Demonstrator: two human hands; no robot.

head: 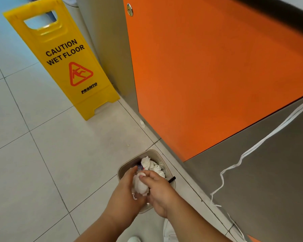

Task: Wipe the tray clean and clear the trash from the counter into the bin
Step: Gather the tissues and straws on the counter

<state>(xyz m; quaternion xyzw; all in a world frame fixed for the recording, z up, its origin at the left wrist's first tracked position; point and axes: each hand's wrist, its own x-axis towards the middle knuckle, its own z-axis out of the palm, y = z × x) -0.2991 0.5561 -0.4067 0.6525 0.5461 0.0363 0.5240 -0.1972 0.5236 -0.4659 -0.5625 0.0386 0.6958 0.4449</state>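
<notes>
Tiled floor carries the bin straight below my left hand and right hand, both gripping one crumpled tissue wad between them.

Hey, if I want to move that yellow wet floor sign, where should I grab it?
Likely the top bar of the wet floor sign, coming from above. The sign is cut through just under the bar, which makes it a handle to hook. The sign stands on the floor, with only broad flat faces lower down.
</notes>
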